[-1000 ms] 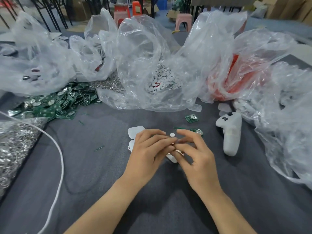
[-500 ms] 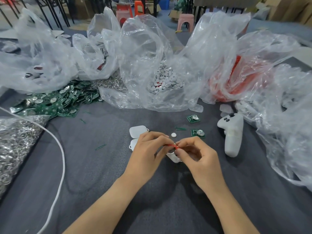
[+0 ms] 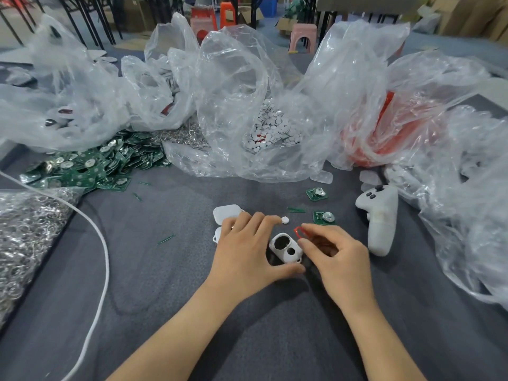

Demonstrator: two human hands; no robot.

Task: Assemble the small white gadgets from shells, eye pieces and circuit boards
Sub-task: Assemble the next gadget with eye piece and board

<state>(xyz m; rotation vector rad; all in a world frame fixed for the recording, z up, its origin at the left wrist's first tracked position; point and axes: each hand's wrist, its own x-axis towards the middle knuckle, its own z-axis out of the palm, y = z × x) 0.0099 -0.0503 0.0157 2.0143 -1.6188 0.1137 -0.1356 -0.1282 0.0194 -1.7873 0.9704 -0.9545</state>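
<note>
A small white shell [image 3: 286,248] with two round holes lies on the grey cloth between my hands. My left hand [image 3: 247,251] rests beside it, the thumb touching its lower edge and the fingers spread above. My right hand [image 3: 332,254] pinches a small red eye piece [image 3: 299,231] just to the right of and above the shell. More white shell halves [image 3: 227,213] lie behind my left hand. A tiny white disc [image 3: 285,220] and two green circuit boards [image 3: 324,217] [image 3: 316,193] lie beyond.
Clear bags crowd the far side, holding white discs [image 3: 272,130], red parts [image 3: 384,141] and shells. A heap of green boards [image 3: 90,166] and metal rings [image 3: 24,232] lie left. A white controller [image 3: 380,218] lies right; a white cable [image 3: 101,257] crosses left.
My hands have drawn apart. The white shell, hidden under the fingers before, now lies in plain sight, and the red piece has stayed with my right hand.
</note>
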